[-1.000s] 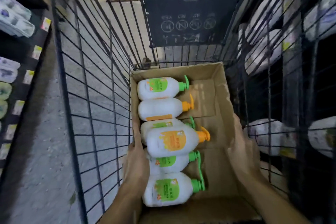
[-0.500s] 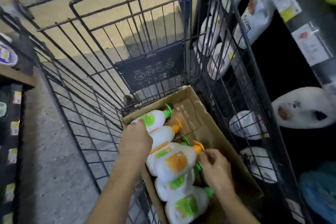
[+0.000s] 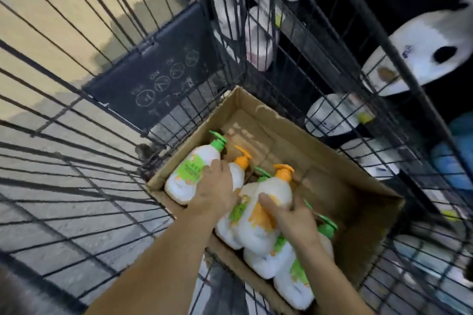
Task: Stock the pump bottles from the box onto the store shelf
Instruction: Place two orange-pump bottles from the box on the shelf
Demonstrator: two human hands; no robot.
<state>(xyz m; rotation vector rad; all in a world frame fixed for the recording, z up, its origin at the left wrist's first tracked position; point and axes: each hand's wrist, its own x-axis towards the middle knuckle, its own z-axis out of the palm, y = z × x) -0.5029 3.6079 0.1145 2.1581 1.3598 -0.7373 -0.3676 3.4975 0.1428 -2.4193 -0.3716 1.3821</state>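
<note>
Pump bottles (image 3: 258, 212) lie on their sides in a cardboard box (image 3: 358, 186) that sits inside a wire cart (image 3: 76, 161), stacked along the box's left wall with their long axes running from the near left toward the far right, pump heads pointing away from the person and toward the store shelf (image 3: 384, 20) on the right. The right hand (image 3: 297, 220) is wrapped over the body of the top orange-pump bottle (image 3: 271, 202), thumb on its near left face and fingers curled around the far side, so this bottle sits directly under that palm. The left hand (image 3: 215, 192) rests with fingers bent over the second bottle from the far end, just beside the green-pump bottle (image 3: 194, 174); whether it truly grips or only steadies, I cannot tell. Each hand is nearer its own bottle, and the shelf lies up and to the right, beyond the cart's wire side. Lifting probably means raising the bottles clear of the box rim and the cart's wire side, then swinging right, pump end leading.
</note>
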